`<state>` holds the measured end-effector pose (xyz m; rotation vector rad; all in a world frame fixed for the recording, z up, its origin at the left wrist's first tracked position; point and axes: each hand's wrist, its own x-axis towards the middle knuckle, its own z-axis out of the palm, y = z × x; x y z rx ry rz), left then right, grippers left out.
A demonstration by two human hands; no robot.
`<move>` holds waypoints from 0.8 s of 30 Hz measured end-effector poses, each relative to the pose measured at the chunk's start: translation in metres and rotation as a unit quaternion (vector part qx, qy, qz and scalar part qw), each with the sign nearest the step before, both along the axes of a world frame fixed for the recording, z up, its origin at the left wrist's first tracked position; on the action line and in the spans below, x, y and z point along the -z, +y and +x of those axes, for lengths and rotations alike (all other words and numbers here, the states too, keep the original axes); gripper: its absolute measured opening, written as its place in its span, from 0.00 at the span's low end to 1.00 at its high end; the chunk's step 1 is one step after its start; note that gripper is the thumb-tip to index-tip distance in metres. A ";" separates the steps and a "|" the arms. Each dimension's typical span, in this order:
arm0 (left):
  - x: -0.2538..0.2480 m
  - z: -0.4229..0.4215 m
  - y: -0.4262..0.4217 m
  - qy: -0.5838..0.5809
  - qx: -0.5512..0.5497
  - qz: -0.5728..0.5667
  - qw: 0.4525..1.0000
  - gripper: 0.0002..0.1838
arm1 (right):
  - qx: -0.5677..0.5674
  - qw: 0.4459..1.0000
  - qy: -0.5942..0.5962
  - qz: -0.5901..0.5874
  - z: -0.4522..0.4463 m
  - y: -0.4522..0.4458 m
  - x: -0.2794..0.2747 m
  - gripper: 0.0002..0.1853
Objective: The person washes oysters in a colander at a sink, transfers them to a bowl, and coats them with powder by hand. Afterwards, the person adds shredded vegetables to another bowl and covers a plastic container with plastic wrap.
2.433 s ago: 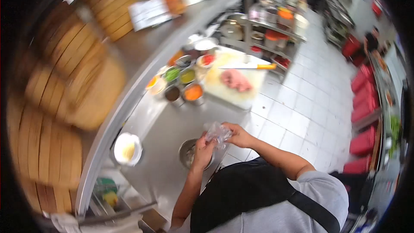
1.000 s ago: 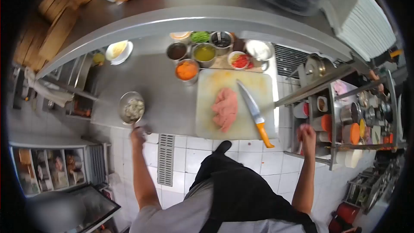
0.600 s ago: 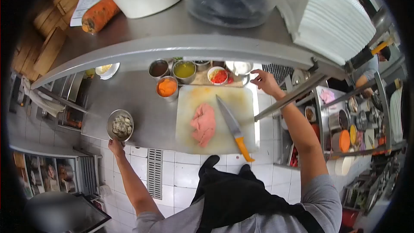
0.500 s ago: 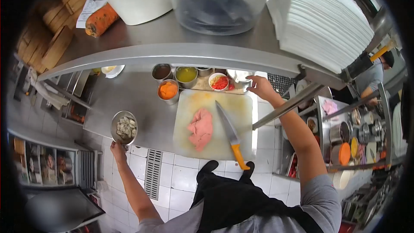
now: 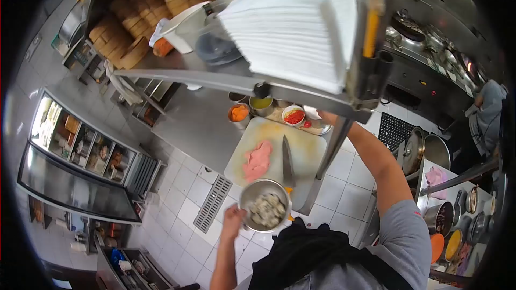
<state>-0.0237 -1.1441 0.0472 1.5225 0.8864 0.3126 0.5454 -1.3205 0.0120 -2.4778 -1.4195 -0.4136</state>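
Your left hand (image 5: 233,221): clamped on rim of one steel bowl (image 5: 257,188), overlapping grey-white pieces (image 5: 267,209) inside, count unclear. Bowl: at near edge of one cutting board (image 5: 307,156). Rightward: one steel pot (image 5: 243,123), orange contents (image 5: 238,111); one lump of pink meat (image 5: 258,160) on board; second pot (image 5: 262,113), yellow-green contents (image 5: 261,102); one knife (image 5: 287,161) on board; one white bowl (image 5: 293,124), red pieces (image 5: 294,116). Your right hand (image 5: 327,118): near white bowl; fingers hidden, cannot tell grip.

Room light was bright on the white square floor tiles (image 5: 344,187); the long dark steel cooking range (image 5: 430,83) stood dimmer. I noted white glare inside the grey glass-doored refrigerator (image 5: 47,121), sheen within the round silver metal bowl (image 5: 249,197), blur on the slim yellow handle (image 5: 371,33), blackened corners.
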 end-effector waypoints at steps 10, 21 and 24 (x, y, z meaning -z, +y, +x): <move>-0.012 0.136 -0.181 -0.005 0.250 -0.127 0.960 0.10 | 0.048 0.716 0.453 0.529 -0.055 -0.140 -0.042 0.08; 0.025 0.354 -0.272 -0.031 0.187 -0.180 0.965 0.09 | 0.044 0.742 0.442 0.503 0.137 -0.202 -0.072 0.05; 0.028 0.402 -0.278 -0.028 0.139 -0.216 0.966 0.10 | 0.001 0.843 0.378 0.383 0.185 -0.151 -0.085 0.07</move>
